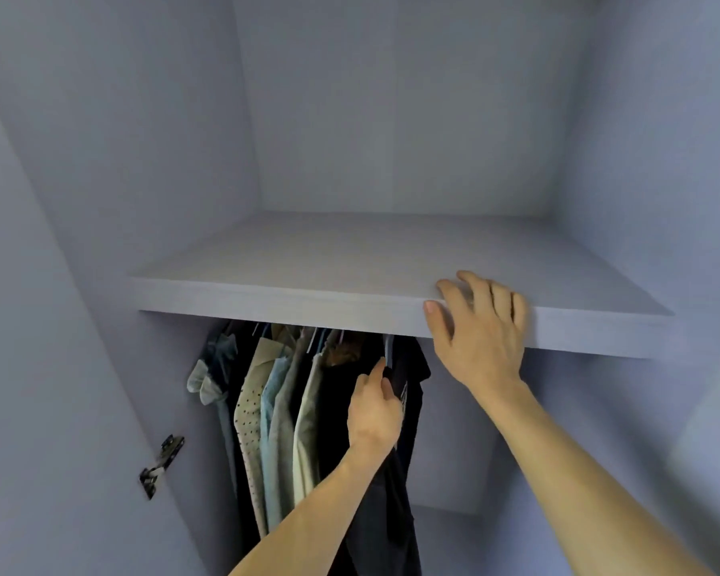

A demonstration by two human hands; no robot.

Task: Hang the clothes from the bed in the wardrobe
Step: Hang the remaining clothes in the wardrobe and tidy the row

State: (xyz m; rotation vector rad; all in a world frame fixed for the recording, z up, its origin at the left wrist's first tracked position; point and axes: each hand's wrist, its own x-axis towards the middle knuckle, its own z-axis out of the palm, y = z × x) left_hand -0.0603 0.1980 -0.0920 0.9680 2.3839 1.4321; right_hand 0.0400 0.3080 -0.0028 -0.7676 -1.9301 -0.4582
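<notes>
Pinching the dark shirt [385, 517] near its hanger [388, 352] with my left hand [375, 415] at 6 o'clock, thumb and fingers curling round the fabric. My right hand [481, 326] is resting on the shelf [308, 264] edge at 4 o'clock, fingers spread. Shirt is hanging under the shelf, at 3 o'clock of the other clothes [275, 405].

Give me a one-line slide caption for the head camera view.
Left hand grips a dark garment beside the hanging clothes; right hand rests on the wardrobe shelf edge.

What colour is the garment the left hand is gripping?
Black or navy: the dark garment the left hand grips, clearest in the head view.
</notes>
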